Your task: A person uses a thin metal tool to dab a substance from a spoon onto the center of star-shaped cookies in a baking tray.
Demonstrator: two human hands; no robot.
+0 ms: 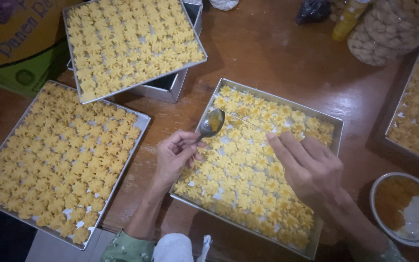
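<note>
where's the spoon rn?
Head view, centre: the spoon is in the left hand, its bowl over the upper-left corner of the middle tray of yellow cookies, left of the right hand.

At about ten o'clock, in the far left corner, sits a cardboard box (13,36), yellow on top with purple lettering and green lower down. Toward one o'clock lie a knotted black plastic bag (313,9) and a yellow bottle (347,18), with a clear jar (394,29) of pale round snacks beside them at two o'clock.
</note>
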